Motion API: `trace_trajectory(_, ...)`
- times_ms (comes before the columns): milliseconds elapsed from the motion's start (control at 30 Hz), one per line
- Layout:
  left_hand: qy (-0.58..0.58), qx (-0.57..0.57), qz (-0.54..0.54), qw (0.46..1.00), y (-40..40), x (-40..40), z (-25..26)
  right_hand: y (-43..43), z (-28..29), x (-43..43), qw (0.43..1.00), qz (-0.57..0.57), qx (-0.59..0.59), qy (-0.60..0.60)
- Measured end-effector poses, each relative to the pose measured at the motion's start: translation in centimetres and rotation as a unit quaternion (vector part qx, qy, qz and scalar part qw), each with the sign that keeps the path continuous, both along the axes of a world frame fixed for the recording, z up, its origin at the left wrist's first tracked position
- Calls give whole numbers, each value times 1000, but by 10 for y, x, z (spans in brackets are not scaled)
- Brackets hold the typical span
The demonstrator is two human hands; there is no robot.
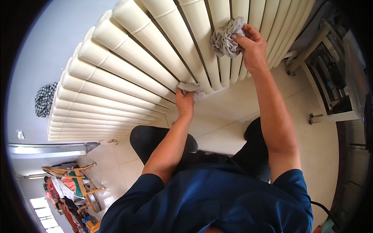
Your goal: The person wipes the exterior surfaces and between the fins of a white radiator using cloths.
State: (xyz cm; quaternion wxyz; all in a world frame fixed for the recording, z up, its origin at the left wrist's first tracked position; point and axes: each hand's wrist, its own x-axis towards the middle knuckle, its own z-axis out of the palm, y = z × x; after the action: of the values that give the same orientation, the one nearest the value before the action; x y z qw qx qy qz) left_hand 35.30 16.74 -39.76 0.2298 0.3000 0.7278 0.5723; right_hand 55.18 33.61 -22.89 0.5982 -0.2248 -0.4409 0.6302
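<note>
A cream column radiator (163,55) with many upright rounded tubes fills the upper part of the view. My right hand (253,48) pinches a crumpled grey cloth (228,39) in front of the middle tubes; whether the cloth touches them I cannot tell. Lower down, my left hand (185,100) grips a second grey cloth (191,87) close to the bottom ends of the tubes. Part of that cloth is hidden by the fingers. Both forearms reach forward over my bent knees.
A black-and-white checked cloth (46,99) lies by the radiator's far left end. To the right stands a metal-framed rack on casters (332,116). Pale floor tiles (227,116) lie below. A wooden chair (83,183) with clothes on it is at the lower left.
</note>
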Motion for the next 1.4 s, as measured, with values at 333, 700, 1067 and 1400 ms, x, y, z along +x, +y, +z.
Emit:
trace_trajectory(333,-603,-34,205,770,21,-38,-154,-3,4,9,997,1,-5,-76)
trace_trajectory(700,-653,-21,217,725,27,-28,-163,-11,5,11,994,23,-12,-111)
trace_trajectory(1067,-334,4,-18,942,-2,-6,56,-4,-5,9,996,8,5,-84)
trace_trajectory(1400,182,223,-43,957,-9,-36,311,-6,-10,6,995,10,29,-90)
